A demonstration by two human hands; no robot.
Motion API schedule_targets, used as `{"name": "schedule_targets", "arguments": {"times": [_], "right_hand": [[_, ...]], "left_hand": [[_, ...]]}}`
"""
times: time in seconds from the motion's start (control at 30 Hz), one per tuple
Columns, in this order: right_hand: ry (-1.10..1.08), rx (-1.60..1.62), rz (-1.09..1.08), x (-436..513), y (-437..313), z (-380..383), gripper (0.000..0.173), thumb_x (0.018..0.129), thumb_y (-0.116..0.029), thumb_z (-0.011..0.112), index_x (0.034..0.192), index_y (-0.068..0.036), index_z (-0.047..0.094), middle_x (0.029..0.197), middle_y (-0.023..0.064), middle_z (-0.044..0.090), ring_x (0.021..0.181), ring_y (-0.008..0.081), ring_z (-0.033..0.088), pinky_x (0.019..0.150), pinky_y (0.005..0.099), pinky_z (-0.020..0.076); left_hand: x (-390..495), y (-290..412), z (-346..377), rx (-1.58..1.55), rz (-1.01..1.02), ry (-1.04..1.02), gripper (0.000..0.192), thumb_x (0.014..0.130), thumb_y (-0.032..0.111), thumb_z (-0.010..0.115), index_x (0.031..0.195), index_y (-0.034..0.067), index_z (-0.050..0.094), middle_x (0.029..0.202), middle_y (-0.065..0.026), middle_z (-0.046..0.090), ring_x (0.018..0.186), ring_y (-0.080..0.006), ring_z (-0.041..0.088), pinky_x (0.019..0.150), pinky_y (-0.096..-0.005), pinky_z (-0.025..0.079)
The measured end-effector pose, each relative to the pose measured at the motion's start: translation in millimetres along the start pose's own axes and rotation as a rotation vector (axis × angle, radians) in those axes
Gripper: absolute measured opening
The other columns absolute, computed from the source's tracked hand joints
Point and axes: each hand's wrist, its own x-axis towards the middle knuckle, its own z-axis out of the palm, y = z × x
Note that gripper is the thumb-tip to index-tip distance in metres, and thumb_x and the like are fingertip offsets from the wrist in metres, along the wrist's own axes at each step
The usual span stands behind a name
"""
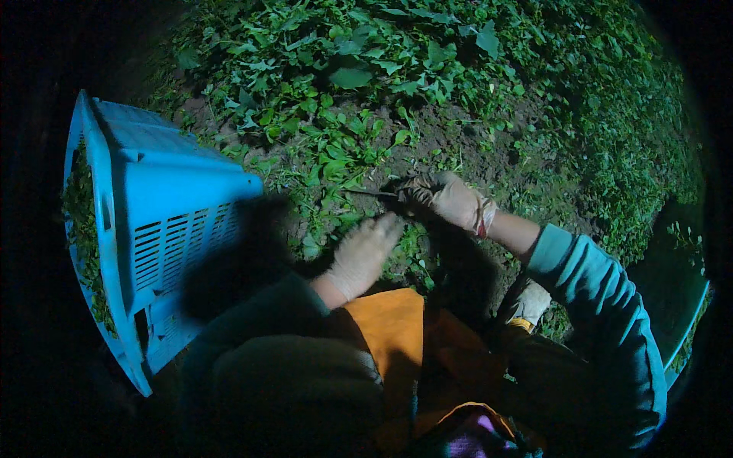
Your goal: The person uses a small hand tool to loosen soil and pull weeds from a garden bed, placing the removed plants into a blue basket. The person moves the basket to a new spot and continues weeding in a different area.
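Note:
My right hand point(449, 200), in a light glove with dark, soiled fingers, is closed around the handle of a thin dark blade, probably a knife point(372, 193), that points left over low leafy plants point(338, 163). My left hand point(369, 249), also gloved, is slightly blurred just below the blade. Its fingers point up and to the right, close to small green plants point(417, 252). Whether it grips anything cannot be told. Shadow hides part of the soil under my right hand.
A blue slatted plastic crate point(183, 177) lies on its side at the left, with green leaves point(86, 235) at its opening. Dense foliage point(401, 51) grows beyond. A pale shoe or glove point(531, 302) shows below my right forearm. Another container's edge point(687, 326) is at the right.

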Motion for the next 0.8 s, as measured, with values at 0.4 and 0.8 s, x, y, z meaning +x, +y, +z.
{"name": "schedule_targets", "arguments": {"times": [0.4, 0.8], "right_hand": [[0.094, -0.98, -0.374, 49, 23, -15, 0.04, 0.085, -0.019, 0.058, 0.125, -0.015, 0.057, 0.091, 0.0143, 0.068, 0.076, 0.0298, 0.066, 0.071, 0.0368, 0.0532], [0.023, -0.618, -0.274, 42, 27, -21, 0.032, 0.088, -0.03, 0.056, 0.116, -0.015, 0.062, 0.085, 0.0144, 0.067, 0.076, 0.0288, 0.065, 0.074, 0.0372, 0.0511]], "left_hand": [[6, -70, -24, -0.069, -0.394, 0.405, 0.051, 0.072, -0.003, 0.057, 0.122, 0.008, 0.054, 0.123, -0.0168, 0.053, 0.083, -0.0365, 0.063, 0.069, -0.0443, 0.051], [-8, -136, -17, -0.346, -0.647, 0.384, 0.011, 0.08, 0.006, 0.05, 0.083, 0.006, 0.06, 0.089, -0.0185, 0.059, 0.086, -0.0361, 0.058, 0.069, -0.0442, 0.048]]}}
